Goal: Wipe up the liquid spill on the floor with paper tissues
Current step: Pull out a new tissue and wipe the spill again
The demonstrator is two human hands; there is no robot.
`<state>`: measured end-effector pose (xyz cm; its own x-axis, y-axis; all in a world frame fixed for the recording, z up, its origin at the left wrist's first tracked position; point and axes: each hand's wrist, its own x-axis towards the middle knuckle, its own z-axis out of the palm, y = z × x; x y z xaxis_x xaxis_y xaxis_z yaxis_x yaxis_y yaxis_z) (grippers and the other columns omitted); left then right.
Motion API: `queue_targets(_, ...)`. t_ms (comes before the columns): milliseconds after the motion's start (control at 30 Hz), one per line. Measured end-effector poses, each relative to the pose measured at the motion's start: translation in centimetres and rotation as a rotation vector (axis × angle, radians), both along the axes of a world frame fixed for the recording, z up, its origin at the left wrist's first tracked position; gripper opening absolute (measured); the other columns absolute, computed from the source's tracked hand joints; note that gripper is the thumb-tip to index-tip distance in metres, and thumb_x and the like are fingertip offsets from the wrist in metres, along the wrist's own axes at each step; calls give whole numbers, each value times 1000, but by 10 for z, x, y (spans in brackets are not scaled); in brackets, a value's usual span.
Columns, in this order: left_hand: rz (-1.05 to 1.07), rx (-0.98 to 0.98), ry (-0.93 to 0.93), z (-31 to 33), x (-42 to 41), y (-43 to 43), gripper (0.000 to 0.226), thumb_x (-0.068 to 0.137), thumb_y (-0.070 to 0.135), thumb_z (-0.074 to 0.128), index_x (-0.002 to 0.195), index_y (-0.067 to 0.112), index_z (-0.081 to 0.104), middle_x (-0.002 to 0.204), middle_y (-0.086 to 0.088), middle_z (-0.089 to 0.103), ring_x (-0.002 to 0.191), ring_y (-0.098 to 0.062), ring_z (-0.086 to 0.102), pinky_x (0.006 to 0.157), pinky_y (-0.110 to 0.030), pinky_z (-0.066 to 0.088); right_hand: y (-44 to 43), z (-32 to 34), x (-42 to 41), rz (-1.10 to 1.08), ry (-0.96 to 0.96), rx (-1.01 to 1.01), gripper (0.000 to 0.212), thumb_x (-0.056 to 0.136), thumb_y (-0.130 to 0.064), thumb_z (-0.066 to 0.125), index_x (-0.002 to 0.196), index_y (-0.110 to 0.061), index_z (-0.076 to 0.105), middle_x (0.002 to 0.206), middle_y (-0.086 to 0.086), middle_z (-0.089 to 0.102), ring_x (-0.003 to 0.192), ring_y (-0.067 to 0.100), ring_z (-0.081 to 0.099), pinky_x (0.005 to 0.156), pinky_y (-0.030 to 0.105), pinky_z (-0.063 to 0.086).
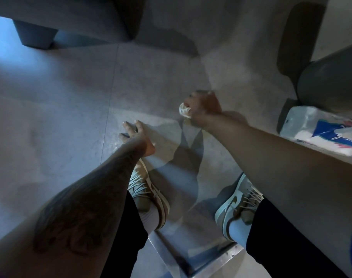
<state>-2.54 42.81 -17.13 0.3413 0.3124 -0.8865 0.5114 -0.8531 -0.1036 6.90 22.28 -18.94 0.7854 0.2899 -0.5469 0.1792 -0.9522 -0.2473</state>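
Note:
My right hand (203, 109) is closed around a crumpled wad of paper tissue (184, 111), which pokes out on the left side of the fist, just above the grey tiled floor (70, 109). My left hand (137, 135) hangs lower left of it with fingers spread, holding nothing. A faint wet sheen (118, 144) shows on the tile beside the left fingers. A plastic pack of tissues (319, 129) with blue print lies at the right, beyond my right forearm.
My two sneakers (149, 189) (237, 199) stand on the floor below the hands. A dark round bin (331, 81) stands at the right, behind the tissue pack. Grey furniture with a thick leg (36, 35) fills the upper left. A metal floor strip (193, 271) lies between my feet.

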Motion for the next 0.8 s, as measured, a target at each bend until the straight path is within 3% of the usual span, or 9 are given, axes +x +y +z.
queue_targets(67, 14, -4, -2, 0, -1, 0, 108, 90, 34, 67, 155, 25, -19, 159, -13, -32, 148, -47, -9, 115, -61, 28, 0, -9, -21, 41, 88, 25, 47, 85, -52, 46, 109, -17, 68, 112, 5, 64, 108, 25, 60, 84, 28, 36)
queue_targets(100, 21, -10, -3, -1, -1, 1, 108, 90, 34, 67, 155, 25, -19, 159, -12, -33, 148, -48, -10, 115, -61, 28, 0, -8, -29, 126, 117, 5, 44, 86, -52, 47, 111, -21, 64, 116, 3, 61, 111, 22, 56, 90, 29, 37)
queue_targets(167, 37, -24, -2, -3, -1, 2, 109, 90, 33, 67, 154, 27, -21, 159, -11, -34, 148, -48, -10, 111, -61, 36, -3, 2, -40, 336, 182, 42, 12, 92, -33, 53, 101, -28, 60, 116, 5, 55, 115, 24, 51, 97, 34, 37)
queue_targets(233, 49, -29, 7, -3, -1, 4, 110, 89, 31, 67, 153, 29, -22, 158, -9, -36, 147, -48, -10, 107, -60, 41, -15, 9, -39, 428, 158, -35, 4, 91, -26, 56, 92, -30, 56, 119, 8, 57, 121, 30, 51, 99, 36, 38)
queue_targets(333, 29, -18, 9, 1, 0, 3, 108, 90, 36, 66, 154, 27, -21, 159, -11, -34, 148, -49, -8, 111, -60, 35, -36, 9, -29, 93, 88, 33, 26, 90, -38, 58, 105, -20, 69, 120, 8, 64, 119, 29, 57, 99, 34, 41)
queue_targets(400, 14, -17, 12, 3, 1, 2, 107, 91, 38, 65, 154, 25, -20, 159, -14, -33, 148, -48, -8, 117, -59, 25, -42, 19, -14, -29, 10, 29, 24, 91, -39, 59, 106, -22, 70, 118, 8, 65, 112, 30, 60, 92, 35, 42)
queue_targets(500, 34, -26, 12, 3, 1, 1, 107, 91, 38, 66, 154, 26, -20, 159, -13, -34, 148, -48, -7, 113, -58, 33, -59, 26, 3, -304, -139, 41, 28, 88, -43, 58, 103, -21, 65, 115, 8, 65, 106, 34, 62, 84, 38, 45)
queue_targets(600, 44, -26, 15, 3, 2, 1, 108, 90, 34, 68, 155, 26, -19, 159, -13, -34, 148, -48, -7, 112, -59, 34, -82, 17, -5, -518, -62, -55, 32, 87, -46, 60, 106, -20, 63, 113, 11, 66, 106, 34, 63, 84, 38, 47)
queue_targets(800, 63, -43, 16, 1, 2, 1, 113, 87, 32, 70, 154, 27, -20, 158, -12, -34, 146, -50, -1, 106, -60, 42, -55, 16, -47, -329, -12, 12, 23, 88, -36, 59, 100, -17, 66, 106, 14, 65, 100, 36, 63, 79, 36, 44)
